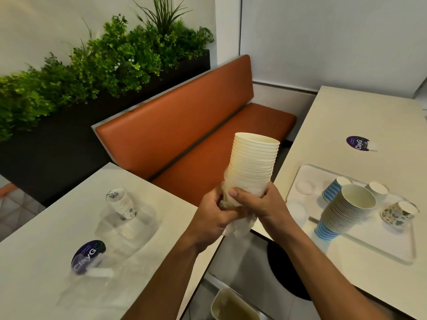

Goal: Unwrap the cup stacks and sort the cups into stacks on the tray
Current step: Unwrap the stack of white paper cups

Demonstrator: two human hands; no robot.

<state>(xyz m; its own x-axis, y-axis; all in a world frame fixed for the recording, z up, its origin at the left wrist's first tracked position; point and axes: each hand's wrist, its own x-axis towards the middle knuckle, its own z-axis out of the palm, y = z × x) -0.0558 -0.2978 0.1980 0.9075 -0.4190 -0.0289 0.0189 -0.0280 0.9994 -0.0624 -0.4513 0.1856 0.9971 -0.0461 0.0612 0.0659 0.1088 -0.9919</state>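
A tall stack of cream paper cups [253, 160] stands upright in the air between two tables, its lower part still in crumpled clear plastic wrap [240, 225]. My left hand [213, 218] grips the bunched wrap at the stack's base. My right hand [256, 202] is curled round the wrapped lower cups. On the right table a white tray [369, 248] carries a leaning stack of blue-striped cups [342, 211], another blue-striped cup [335, 188], a white cup [379, 189] and a leaf-patterned cup [398, 213]. A patterned cup stack [122, 204] sits in wrap on the left table.
Loose clear plastic wrap [122, 241] lies over the left table, partly covering a purple round sticker [87, 255]. An orange bench [196, 125] runs behind the gap between the tables. A bin [233, 307] stands on the floor below. A planter with greenery [104, 58] lines the wall.
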